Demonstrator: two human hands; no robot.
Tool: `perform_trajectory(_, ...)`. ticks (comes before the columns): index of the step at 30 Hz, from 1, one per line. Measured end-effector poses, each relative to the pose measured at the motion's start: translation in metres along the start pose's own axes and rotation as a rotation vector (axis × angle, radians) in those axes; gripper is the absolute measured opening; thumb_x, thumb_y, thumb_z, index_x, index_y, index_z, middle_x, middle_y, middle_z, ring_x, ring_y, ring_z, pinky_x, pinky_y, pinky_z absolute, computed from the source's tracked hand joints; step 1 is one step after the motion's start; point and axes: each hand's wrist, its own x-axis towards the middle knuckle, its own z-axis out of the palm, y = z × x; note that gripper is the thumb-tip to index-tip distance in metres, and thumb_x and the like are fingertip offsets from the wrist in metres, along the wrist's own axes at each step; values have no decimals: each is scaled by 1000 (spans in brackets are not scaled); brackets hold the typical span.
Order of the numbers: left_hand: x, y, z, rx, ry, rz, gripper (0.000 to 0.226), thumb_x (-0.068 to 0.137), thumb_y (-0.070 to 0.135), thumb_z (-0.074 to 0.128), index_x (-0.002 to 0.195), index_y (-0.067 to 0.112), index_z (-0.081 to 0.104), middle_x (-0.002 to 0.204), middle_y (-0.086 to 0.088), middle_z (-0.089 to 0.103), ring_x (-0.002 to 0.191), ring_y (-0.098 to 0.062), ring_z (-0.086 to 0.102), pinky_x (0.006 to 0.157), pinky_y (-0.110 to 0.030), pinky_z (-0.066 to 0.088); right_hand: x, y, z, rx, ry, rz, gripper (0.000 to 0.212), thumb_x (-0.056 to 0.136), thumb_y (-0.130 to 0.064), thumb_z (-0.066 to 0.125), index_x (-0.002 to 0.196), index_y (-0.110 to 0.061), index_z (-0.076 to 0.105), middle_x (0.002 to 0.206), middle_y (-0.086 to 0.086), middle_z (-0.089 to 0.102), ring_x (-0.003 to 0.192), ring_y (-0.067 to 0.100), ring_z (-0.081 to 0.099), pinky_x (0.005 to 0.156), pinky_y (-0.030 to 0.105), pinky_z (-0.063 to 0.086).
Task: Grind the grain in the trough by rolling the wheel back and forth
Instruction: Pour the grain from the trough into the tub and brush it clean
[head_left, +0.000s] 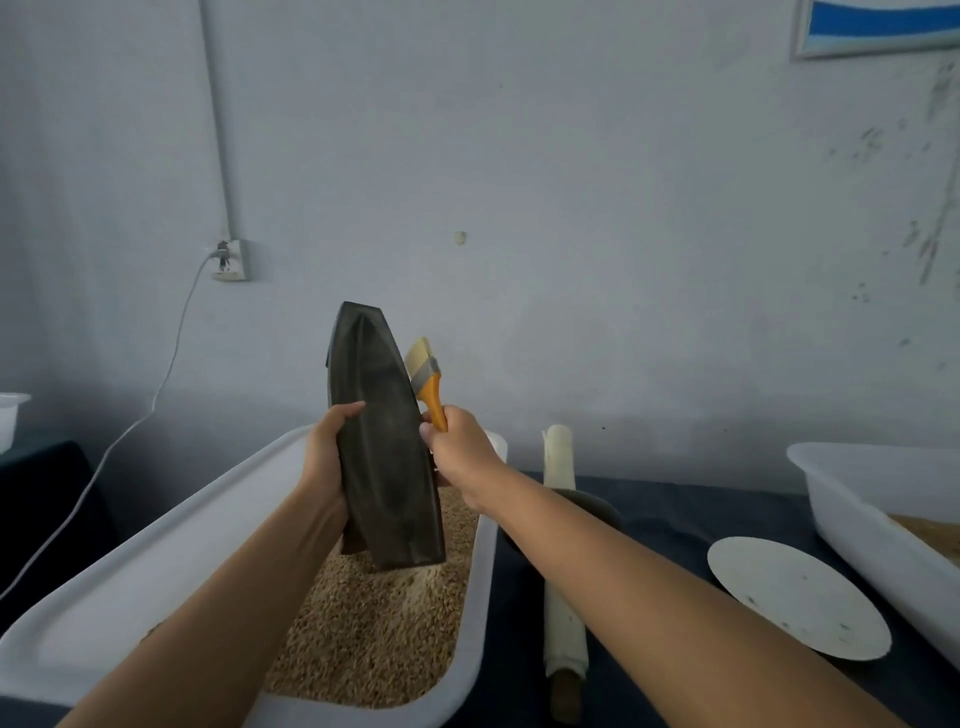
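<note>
— While we start at the far left, what's over there?

— A white cable (171, 358) hangs from a wall socket (231, 260) and trails down past the dark cloth. Just right of it sits a long white tub (156, 551), partly filled with grain (379, 623).

— And the trough?

— The dark boat-shaped trough (382, 441) is lifted and stood nearly on end over that tub, its lower end just above or touching the grain; I cannot tell which. Its hollow side faces the camera.

— Who's holding it?

— The left hand (324, 457) grips its left edge, thumb laid across the inside, fingers wrapped behind out of sight.

— The other hand?

— The right hand (460, 447) is at the trough's right edge, fingers curled round the orange handle of a small brush (427, 376), pale bristles pointing up beside the rim.

— Where's the wheel?

— Right of the tub, on the dark tablecloth (665, 525). A long pale-wrapped axle rod (561, 571) lies pointing away from the camera, and the dark wheel (597, 512) on it is mostly hidden behind the right forearm.

— Further right?

— A round white plate (795, 603), speckled, lies flat. Beyond it a second white tub (872, 499) is cut off by the edge, with some tan grain inside.
</note>
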Motion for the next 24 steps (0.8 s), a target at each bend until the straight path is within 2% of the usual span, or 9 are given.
perform_trajectory(3,-8,5,5,2,-75,-29,42,84,41,59,110,8,60,99,-13,67,83,-27,63,66,-34,49,-8,-8,-11,-121,66,-93,17,101,-19,47,111,-8,54,100,7,57,93,19,57,86,36,50)
perform_trajectory(6,-19,12,19,-13,-193,-56,41,84,41,58,105,7,64,89,-12,71,76,-26,65,61,-33,50,-20,-19,-35,-228,106,-185,9,99,-15,50,100,-8,54,90,4,55,88,20,58,80,33,50)
perform_trajectory(9,-37,15,43,-38,-279,-68,38,85,40,58,98,6,67,83,-12,73,67,-24,67,58,-30,54,-33,-29,-62,-346,192,-202,11,98,-13,51,100,-4,57,90,6,56,86,22,57,72,30,46)
perform_trajectory(11,-48,12,61,-65,-333,-92,39,84,38,57,99,4,68,87,-14,72,69,-24,67,62,-31,54,-45,-32,-82,-406,269,-193,11,97,-13,51,88,-8,56,85,4,55,80,20,55,65,25,42)
perform_trajectory(14,-67,4,93,-85,-409,-146,39,84,37,56,100,3,68,86,-15,72,68,-25,68,62,-31,56,-66,-32,-115,-502,354,-162,33,98,-12,50,68,-19,38,69,-3,43,63,13,47,49,15,29)
perform_trajectory(18,-95,-16,131,-97,-460,-229,34,85,36,55,90,6,70,76,-13,72,58,-23,69,52,-28,55,-93,-23,-155,-653,441,-82,25,96,-7,48,71,-9,45,70,0,44,65,19,45,49,21,29)
perform_trajectory(21,-116,-37,151,-93,-480,-281,32,86,34,55,85,6,70,72,-12,72,53,-23,68,47,-29,55,-114,-6,-178,-680,466,-17,35,96,-6,47,65,-15,35,67,-1,41,58,13,42,44,18,24)
perform_trajectory(24,-132,-59,162,-88,-477,-335,30,85,35,58,86,8,70,71,-11,72,52,-22,68,49,-29,54,-132,12,-190,-679,482,28,38,97,-7,47,65,-19,33,67,-2,40,63,17,46,45,18,25)
